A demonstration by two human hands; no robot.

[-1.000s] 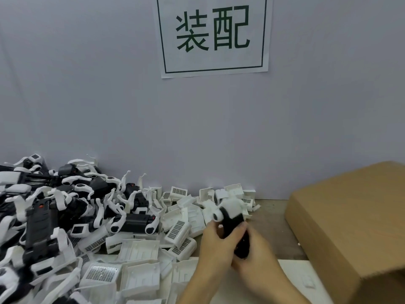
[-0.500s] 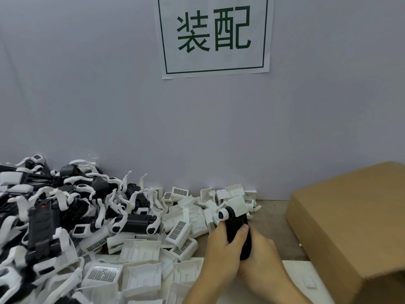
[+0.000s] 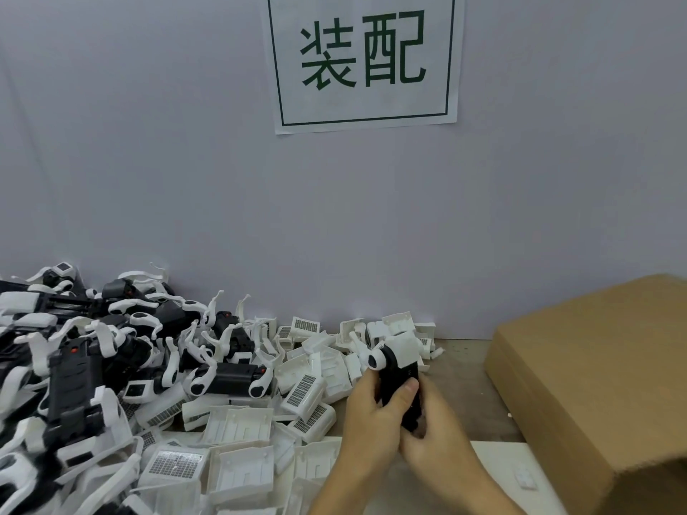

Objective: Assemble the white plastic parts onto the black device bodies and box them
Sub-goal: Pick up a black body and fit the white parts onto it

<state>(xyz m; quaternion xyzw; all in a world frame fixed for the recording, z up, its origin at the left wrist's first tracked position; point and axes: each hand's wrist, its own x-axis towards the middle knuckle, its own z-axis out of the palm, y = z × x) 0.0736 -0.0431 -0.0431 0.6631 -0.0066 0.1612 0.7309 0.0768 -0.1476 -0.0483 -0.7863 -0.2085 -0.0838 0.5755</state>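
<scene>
Both hands hold one black device body (image 3: 398, 373) upright in front of me, low and right of centre. A white plastic part (image 3: 403, 349) sits on its top end, with a white rounded arm sticking out to the left. My left hand (image 3: 375, 421) grips the body from the left, thumb across its front. My right hand (image 3: 438, 436) wraps its lower end from the right. A pile of black bodies with white arms (image 3: 93, 366) fills the left. Loose white covers (image 3: 238, 429) lie in the middle.
A brown cardboard box (image 3: 594, 384) stands at the right, its flap tilted up toward me. A grey wall with a paper sign (image 3: 362, 57) closes the back. A white sheet (image 3: 513, 473) lies on the table under my right wrist.
The device body has shifted slightly right and turned more upright in my hands, and the grip has tightened around its lower end. The piles and the box have not moved.
</scene>
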